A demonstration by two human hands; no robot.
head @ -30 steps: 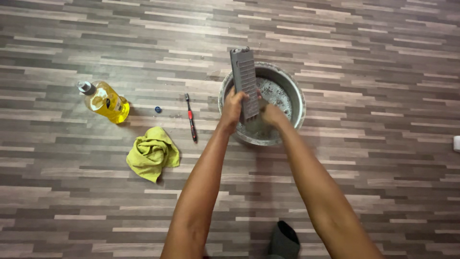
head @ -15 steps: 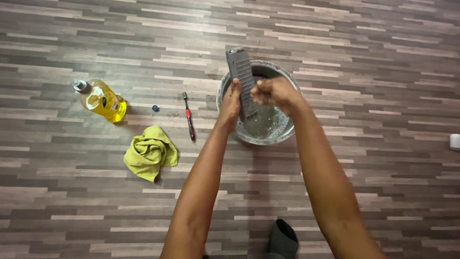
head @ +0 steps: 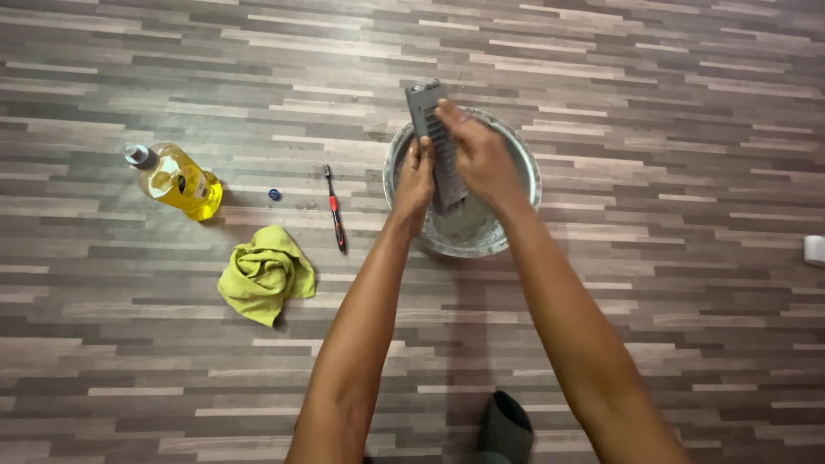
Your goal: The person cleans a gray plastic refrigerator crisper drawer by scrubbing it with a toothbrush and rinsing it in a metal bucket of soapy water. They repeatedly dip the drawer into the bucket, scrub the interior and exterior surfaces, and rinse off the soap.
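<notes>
The left hand (head: 416,180) gripped the left edge of a long grey ribbed panel (head: 435,142), its fingers curled tightly round the lower half. The panel stood tilted, with its lower end down inside a round metal basin (head: 526,163) and its upper end rising past the basin's far rim. The right hand (head: 478,156) lay flat against the panel's ribbed face, fingers fairly close together and pressed on the surface, the fingertips reaching toward the upper part; whether it held anything beneath the palm could not be told. Both forearms stretched from the near edge of the scene toward the basin. The basin sat on a wood-patterned floor (head: 670,283) and held wet, foamy grey water at its near side.

To the left of the basin, a toothbrush (head: 333,208) with a red and black handle lay on the floor, pointing near to far. Just left of it was a small blue cap (head: 274,194). Further left, a bottle of yellow liquid (head: 174,179) lay on its side, its neck pointing to the far left. Nearer than the toothbrush, a crumpled yellow-green cloth (head: 259,274) rested on the floor, apart from everything else. A dark shape (head: 507,426) showed at the near edge between the arms, and a small white object (head: 814,249) sat at the right edge.
</notes>
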